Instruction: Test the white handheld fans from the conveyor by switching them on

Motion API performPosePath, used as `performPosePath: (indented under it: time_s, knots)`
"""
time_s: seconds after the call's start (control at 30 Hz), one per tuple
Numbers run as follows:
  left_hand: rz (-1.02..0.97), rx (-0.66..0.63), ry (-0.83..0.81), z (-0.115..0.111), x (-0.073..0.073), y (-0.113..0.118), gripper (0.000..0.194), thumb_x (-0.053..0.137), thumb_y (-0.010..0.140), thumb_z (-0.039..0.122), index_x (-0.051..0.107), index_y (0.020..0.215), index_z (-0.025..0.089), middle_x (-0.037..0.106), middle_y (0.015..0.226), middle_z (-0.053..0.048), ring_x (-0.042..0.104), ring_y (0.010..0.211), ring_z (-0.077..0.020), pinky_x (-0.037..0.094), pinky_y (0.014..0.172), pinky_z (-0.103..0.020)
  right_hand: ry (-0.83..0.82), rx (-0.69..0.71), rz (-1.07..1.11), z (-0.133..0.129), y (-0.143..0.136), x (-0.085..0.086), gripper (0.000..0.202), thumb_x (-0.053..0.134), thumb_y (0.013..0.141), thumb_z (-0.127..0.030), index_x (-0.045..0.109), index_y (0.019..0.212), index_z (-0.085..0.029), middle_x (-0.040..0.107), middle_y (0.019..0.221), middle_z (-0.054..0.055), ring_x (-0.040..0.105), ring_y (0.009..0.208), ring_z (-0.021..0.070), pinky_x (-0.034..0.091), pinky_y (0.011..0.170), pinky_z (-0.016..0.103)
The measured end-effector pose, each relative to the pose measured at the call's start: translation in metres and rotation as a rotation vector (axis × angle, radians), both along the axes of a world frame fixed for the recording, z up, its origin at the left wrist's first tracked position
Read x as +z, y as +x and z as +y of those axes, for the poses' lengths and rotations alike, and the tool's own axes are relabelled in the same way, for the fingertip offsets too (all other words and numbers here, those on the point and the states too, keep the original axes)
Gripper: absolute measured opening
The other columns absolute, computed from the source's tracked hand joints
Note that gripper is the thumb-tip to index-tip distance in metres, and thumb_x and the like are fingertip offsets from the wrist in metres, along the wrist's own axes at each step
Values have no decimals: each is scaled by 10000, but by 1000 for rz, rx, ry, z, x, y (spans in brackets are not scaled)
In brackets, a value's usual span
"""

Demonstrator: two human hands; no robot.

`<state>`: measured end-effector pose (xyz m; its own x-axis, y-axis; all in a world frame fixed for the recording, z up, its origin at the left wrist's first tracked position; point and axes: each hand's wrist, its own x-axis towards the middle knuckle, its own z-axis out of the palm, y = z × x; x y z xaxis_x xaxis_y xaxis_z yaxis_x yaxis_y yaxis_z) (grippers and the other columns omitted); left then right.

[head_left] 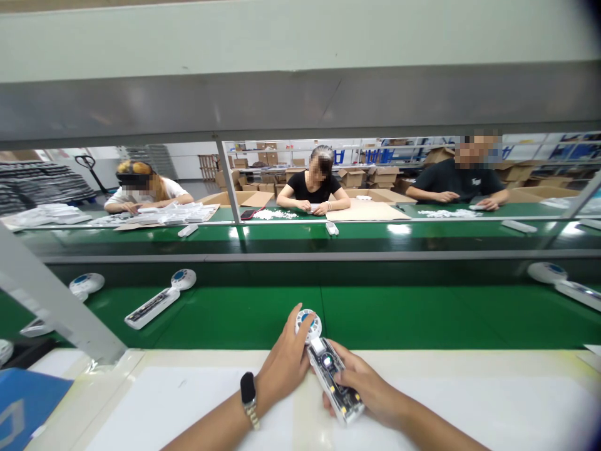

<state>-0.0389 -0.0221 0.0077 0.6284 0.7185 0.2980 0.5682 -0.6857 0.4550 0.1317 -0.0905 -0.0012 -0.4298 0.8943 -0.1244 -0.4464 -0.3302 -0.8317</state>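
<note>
A white handheld device (pixel 345 403) with a round head and an uncovered circuit board in its handle is held between both hands, above the front edge of the bench. My left hand (pixel 287 356), with a watch on its wrist, is closed around the round head (pixel 315 328), which has a blue centre. My right hand (pixel 364 381) grips the handle from the right side, its thumb lying over the circuit board. A small light shines on the board near the head end. The fingers beneath the device are partly hidden.
A green conveyor belt (pixel 385 313) runs across in front, carrying similar devices (pixel 153 307) at left and right. A slanted metal post (pixel 56 300) and a blue box (pixel 32 401) stand at left. A wide shelf (pixel 300 100) hangs overhead. Several people sit working across the belt.
</note>
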Motion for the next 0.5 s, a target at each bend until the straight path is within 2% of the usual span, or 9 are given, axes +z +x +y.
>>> performPosePath:
  time_s: [0.4, 0.5]
  knots:
    - [-30, 3, 24, 0, -2, 0, 638, 397, 766, 41, 206, 1346, 226, 90, 1445, -161, 341, 1246, -315, 444, 910, -474, -2, -4, -1, 0, -1, 0, 694, 619, 667, -235, 301, 1284, -232, 567, 1047, 94, 649, 642, 208, 481, 549, 322]
    - [-34, 12, 25, 1, -2, 0, 651, 392, 779, 56, 161, 1363, 231, 84, 1452, -152, 328, 1255, -306, 435, 923, -470, -22, -69, 10, 0, -4, 1, 641, 626, 657, -241, 358, 1239, -220, 584, 1018, 92, 644, 621, 205, 479, 547, 327]
